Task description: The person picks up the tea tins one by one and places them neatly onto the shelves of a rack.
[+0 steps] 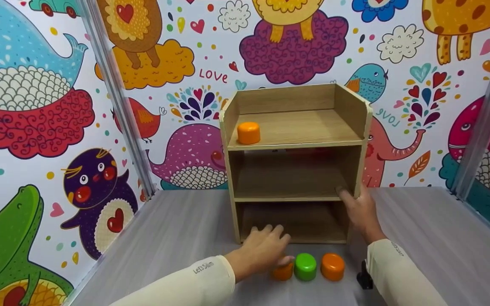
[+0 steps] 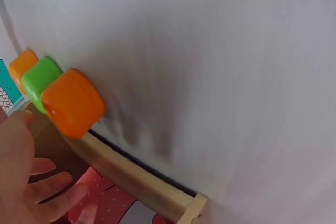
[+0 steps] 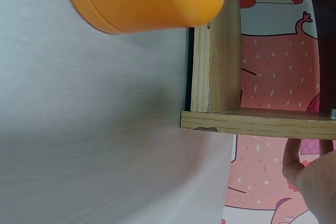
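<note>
A small wooden shelf unit (image 1: 296, 199) stands upright on the table, with two open compartments under a railed top. My right hand (image 1: 360, 212) grips its right side panel, thumb in front and fingers along the outer face. The left hand (image 1: 262, 250) hovers palm down by the shelf's lower left front, fingers spread and holding nothing. Beneath its thumb sits an orange rounded plastic piece (image 1: 282, 272), partly hidden in the head view. Beside that, in a row, stand a green rounded piece (image 1: 305, 267) and another orange piece (image 1: 332, 267). A further orange piece (image 1: 249, 133) rests on the shelf's top left.
The grey tabletop (image 1: 164, 238) is bounded by printed cartoon walls (image 1: 202, 55) at the back and both sides. Metal posts (image 1: 117, 93) mark the wall corners. A black object (image 1: 364, 276) is by the right sleeve.
</note>
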The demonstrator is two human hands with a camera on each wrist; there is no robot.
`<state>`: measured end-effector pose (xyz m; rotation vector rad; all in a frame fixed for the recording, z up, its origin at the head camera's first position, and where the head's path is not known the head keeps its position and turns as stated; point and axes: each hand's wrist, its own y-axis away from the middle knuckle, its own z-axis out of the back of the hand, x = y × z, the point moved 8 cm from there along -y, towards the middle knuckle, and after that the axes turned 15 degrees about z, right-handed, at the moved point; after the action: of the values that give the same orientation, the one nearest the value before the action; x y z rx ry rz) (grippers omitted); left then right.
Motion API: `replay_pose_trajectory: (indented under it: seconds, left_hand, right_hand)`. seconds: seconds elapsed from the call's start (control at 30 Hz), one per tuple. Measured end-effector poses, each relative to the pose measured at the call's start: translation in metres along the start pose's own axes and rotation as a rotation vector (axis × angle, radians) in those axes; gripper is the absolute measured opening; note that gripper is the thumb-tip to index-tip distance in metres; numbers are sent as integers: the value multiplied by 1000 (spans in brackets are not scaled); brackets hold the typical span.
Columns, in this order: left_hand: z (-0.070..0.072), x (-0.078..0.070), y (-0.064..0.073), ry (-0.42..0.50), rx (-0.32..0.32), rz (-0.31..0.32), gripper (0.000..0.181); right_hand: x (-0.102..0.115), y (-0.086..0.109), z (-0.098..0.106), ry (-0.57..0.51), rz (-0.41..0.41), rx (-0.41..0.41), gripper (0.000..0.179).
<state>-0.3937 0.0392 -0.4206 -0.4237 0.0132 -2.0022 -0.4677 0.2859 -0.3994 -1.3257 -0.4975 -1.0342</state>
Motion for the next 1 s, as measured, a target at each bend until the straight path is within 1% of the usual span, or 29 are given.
replay_pose_trajectory:
  seconds: [0.07,0.17,0.3,0.43,0.67,0.87,1.0]
  left_hand:
    - [-3,-1,1,-3,-13,-2,51]
    - [-7,-3,3,-1,-13,-7,51]
    - [-13,-5,4,-2,13,-6,53]
    - [-16,-6,4,9,42,1,54]
    - [-20,-7,4,-1,41,8,57]
    - [-24,-9,6,6,69,3,59]
    - [-27,-10,6,44,100,-1,59]
  right_hand:
    - [0,0,0,0,-6,4,74]
    - [0,0,0,0,-10,9,75]
    - [-1,0,0,1,-12,11,75]
    - [-3,-1,0,-11,-21,13,75]
    - [-4,-5,2,8,35,-16,67]
    - [-1,-4,1,14,46,-17,68]
    - [1,-4,1,12,57,-17,68]
